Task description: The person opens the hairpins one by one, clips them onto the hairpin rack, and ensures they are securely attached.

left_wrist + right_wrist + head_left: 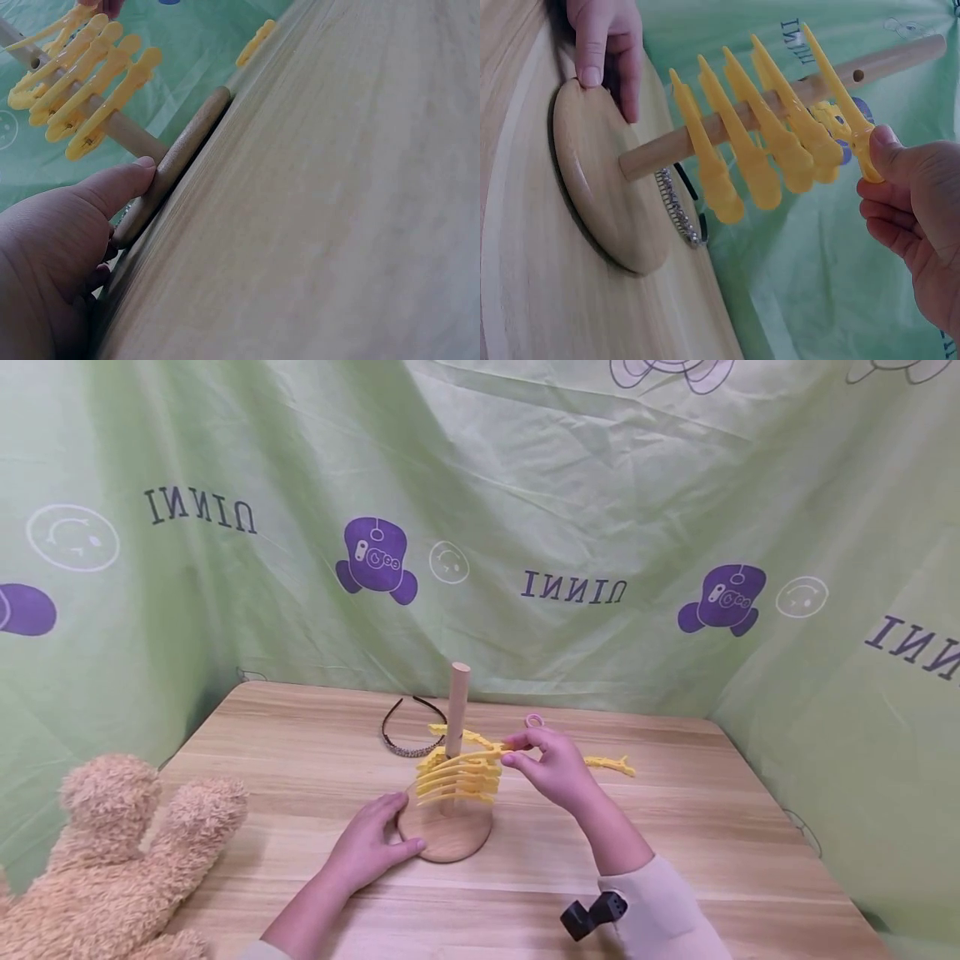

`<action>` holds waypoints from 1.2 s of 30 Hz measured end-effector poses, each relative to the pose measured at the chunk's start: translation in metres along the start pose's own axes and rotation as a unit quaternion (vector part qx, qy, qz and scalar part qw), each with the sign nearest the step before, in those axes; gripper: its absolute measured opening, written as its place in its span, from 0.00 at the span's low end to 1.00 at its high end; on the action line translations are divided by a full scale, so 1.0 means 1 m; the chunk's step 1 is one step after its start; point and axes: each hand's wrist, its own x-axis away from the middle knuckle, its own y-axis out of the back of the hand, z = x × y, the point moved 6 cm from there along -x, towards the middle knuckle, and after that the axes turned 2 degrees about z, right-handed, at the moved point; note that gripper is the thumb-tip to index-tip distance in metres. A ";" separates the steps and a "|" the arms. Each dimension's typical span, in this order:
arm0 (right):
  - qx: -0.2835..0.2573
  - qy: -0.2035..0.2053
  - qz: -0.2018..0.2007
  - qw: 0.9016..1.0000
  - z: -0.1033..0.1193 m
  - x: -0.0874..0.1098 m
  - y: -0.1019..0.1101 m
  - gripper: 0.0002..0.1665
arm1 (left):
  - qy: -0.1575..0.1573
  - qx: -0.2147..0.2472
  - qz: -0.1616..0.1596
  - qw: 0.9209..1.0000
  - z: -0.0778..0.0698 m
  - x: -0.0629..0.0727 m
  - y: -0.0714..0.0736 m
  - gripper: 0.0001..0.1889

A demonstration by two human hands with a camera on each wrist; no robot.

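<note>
A wooden post (459, 702) stands upright on a round wooden base (446, 843). Several yellow alligator hair clips (759, 176) are stacked along the post, their tapered prongs lying across it. My left hand (371, 843) grips the rim of the base, thumb on top, other fingers at the side. My right hand (555, 768) pinches the wide end of the topmost yellow hair clip (859, 127) between thumb and fingers. That clip's pointed prong crosses the post near a small hole, above the other clips.
Behind the stand lies a dark headband with sparkly beads (408, 750). A pink hair tie (534, 720) and another yellow clip (611, 766) lie beyond my right hand. To the left is a fluffy tan plush toy (112, 877). Green printed cloth (480, 527) hangs around the table.
</note>
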 end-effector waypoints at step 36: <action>0.019 0.019 0.050 0.998 0.008 -0.002 -0.014 0.18 | -0.004 -0.005 -0.003 1.000 -0.002 0.001 0.001 0.44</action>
